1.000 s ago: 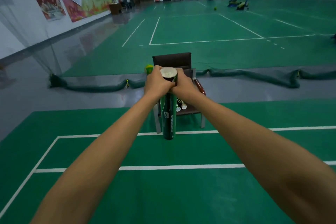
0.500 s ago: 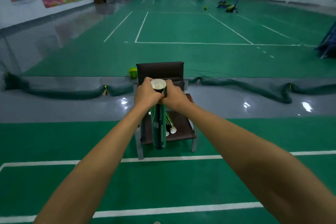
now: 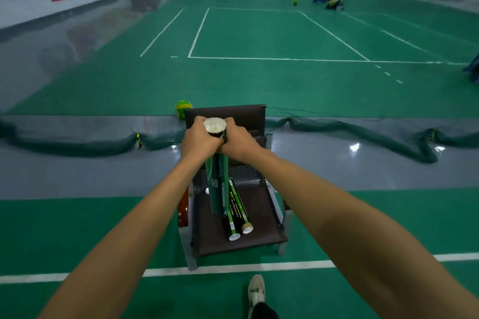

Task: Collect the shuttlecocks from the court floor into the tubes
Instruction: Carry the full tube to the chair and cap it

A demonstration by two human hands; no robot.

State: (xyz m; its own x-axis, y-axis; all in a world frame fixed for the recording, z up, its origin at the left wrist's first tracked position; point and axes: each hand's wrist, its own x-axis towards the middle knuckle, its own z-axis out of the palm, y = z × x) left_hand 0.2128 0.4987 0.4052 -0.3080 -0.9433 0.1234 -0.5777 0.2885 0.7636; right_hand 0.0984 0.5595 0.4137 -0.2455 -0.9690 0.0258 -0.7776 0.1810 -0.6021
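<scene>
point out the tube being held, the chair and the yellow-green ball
held tube (image 3: 216, 194): head view, on the lower half of its green side.
chair (image 3: 259, 217): head view, on the bare right part of the seat.
ball (image 3: 183, 108): head view, on its visible middle, left of the chair back.

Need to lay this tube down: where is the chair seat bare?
Bare seat: left of the two lying tubes, toward the chair's front corner, and a strip between them and the seat's right edge. Crowded: mid-seat, under the held tube.
</scene>
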